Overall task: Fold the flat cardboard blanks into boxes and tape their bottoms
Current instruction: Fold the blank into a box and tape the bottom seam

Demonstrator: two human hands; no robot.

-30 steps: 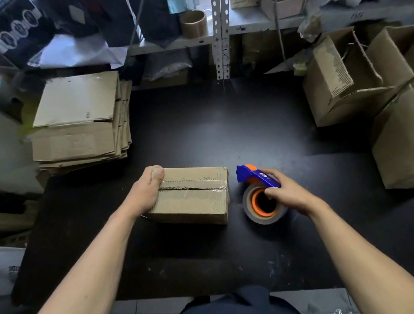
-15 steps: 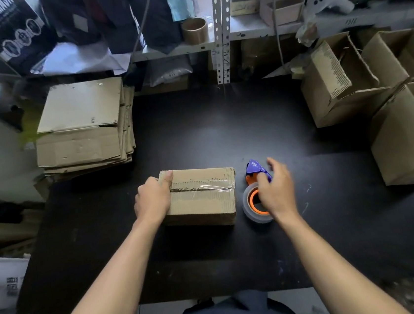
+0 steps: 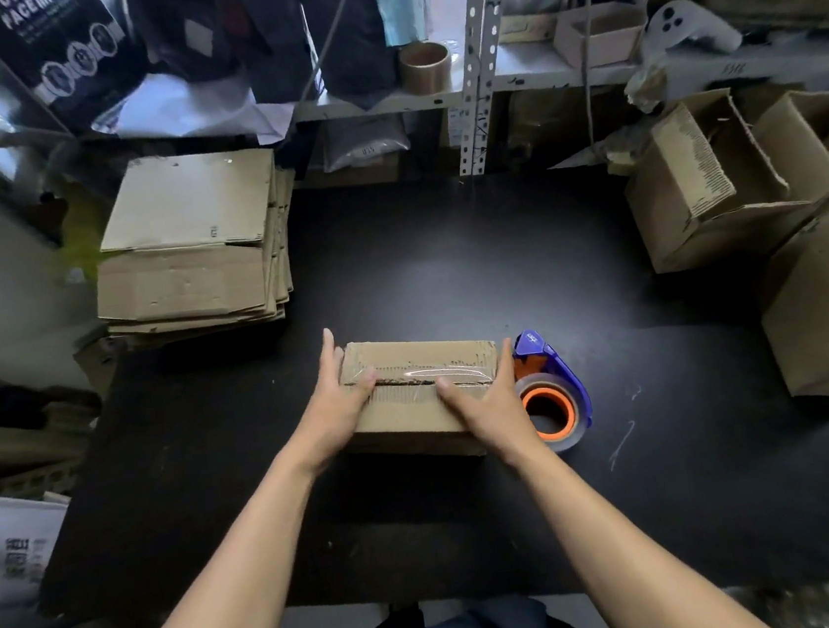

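We see the box [image 3: 419, 396] at table [image 3: 448, 268] centre, taped seam up. Left hand [image 3: 333, 411] and right hand [image 3: 490, 406] lie on it with straight fingers, pressing its ends, clutching nothing. Dispenser [image 3: 553, 391] touches it at 3 o'clock; blanks [image 3: 193, 246] at 10. Likely light, stiff, hollow (top may dent), so we'd take it by the side walls, off the slick tape.

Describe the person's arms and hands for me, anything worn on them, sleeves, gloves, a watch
Both forearms are bare from the bottom edge of the picture up to the wrists, with no sleeves showing. The left hand and right hand wear no gloves. No watch, wristband or ring is visible on the wrists or fingers.
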